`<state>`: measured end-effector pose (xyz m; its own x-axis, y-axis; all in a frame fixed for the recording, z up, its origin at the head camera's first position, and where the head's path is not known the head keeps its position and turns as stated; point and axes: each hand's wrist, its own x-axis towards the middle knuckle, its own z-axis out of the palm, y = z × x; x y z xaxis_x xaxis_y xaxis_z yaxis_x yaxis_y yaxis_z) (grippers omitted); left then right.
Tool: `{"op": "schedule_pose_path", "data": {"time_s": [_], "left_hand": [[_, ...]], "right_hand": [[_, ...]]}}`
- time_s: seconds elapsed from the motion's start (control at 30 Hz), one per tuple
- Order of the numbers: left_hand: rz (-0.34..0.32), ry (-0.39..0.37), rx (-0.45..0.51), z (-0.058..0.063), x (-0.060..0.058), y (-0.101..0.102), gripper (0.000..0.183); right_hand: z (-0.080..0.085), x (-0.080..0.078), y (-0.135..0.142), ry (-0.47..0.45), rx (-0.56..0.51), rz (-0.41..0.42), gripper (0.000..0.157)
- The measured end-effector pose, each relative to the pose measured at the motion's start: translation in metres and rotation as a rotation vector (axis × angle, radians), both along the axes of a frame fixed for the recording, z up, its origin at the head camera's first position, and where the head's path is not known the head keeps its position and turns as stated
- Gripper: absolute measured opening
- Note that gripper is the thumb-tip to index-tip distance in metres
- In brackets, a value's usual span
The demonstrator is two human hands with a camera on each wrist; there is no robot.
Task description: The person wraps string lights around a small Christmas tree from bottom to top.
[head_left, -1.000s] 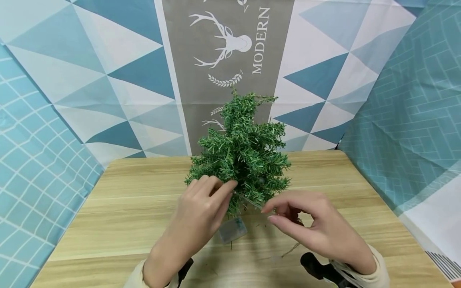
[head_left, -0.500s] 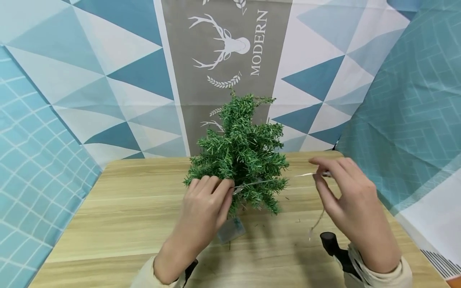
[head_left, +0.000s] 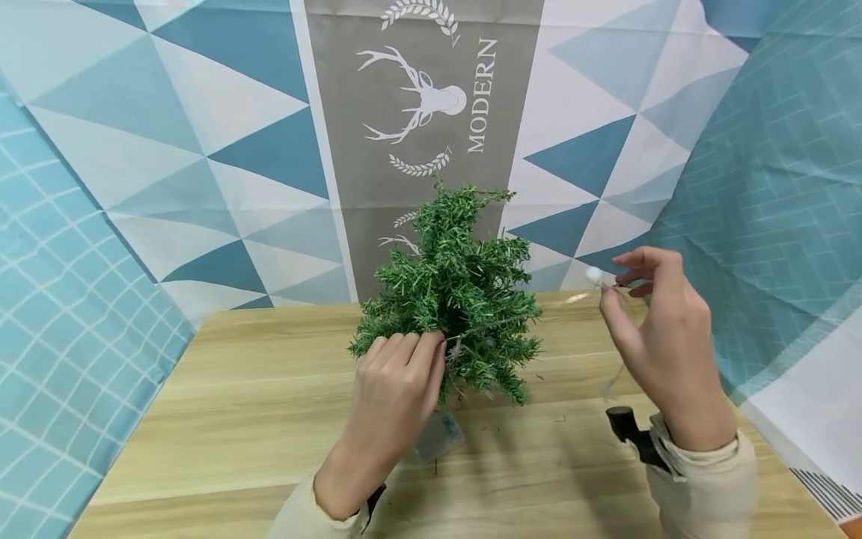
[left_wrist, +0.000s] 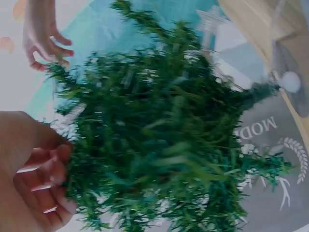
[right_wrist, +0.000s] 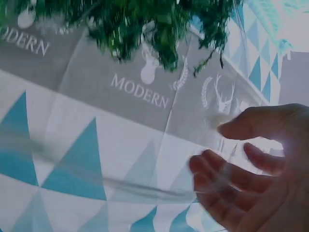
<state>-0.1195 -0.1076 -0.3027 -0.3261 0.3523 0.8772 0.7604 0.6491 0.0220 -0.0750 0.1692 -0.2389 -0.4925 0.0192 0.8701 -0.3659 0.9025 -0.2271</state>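
A small green artificial Christmas tree [head_left: 454,288] stands on the wooden table [head_left: 269,419]. My left hand [head_left: 397,382] is at its lower front, fingertips pinching a thin string of lights [head_left: 494,323] against the branches; in the left wrist view the left hand [left_wrist: 36,176] has curled fingers at the branch tips. Right of the tree, my raised right hand [head_left: 663,337] pinches the same string, a white ball [head_left: 593,274] beside its thumb. A clear star-shaped piece [head_left: 456,349] hangs near the left fingertips. In the right wrist view the wire is a blurred streak.
A flat clear plastic piece [head_left: 439,438] lies on the table below the tree. Small green needle scraps are scattered about it. A patterned cloth [head_left: 263,165] hangs behind, and blue sheets [head_left: 761,224] close off the sides.
My right hand has moved from the tree's lower front out to the right and upward, drawing the string along. The left hand has stayed at the branches, shifting slightly.
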Motion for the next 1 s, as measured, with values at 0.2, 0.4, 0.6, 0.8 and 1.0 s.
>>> {"op": "schedule_pose_path", "data": {"time_s": [0.2, 0.4, 0.6, 0.8, 1.0], "left_hand": [[0.001, 0.098, 0.028, -0.008, -0.009, 0.003, 0.012], [0.028, 0.182, 0.015, -0.011, -0.014, 0.009, 0.022], [-0.002, 0.204, 0.065, -0.016, -0.017, 0.011, 0.026], [0.005, 0.187, 0.113, -0.015, -0.021, 0.013, 0.023], [0.050, 0.114, 0.058, -0.019, -0.021, 0.014, 0.026]], "right_hand": [[0.018, -0.011, 0.026, -0.038, 0.101, -0.031, 0.008], [0.037, -0.031, 0.049, -0.191, -0.032, 0.082, 0.009], [0.054, -0.058, 0.071, -0.491, -0.303, 0.275, 0.020], [0.063, -0.080, 0.098, -0.825, -0.278, 0.542, 0.018], [0.057, -0.112, 0.123, -1.056, -0.258, 0.664, 0.014]]}}
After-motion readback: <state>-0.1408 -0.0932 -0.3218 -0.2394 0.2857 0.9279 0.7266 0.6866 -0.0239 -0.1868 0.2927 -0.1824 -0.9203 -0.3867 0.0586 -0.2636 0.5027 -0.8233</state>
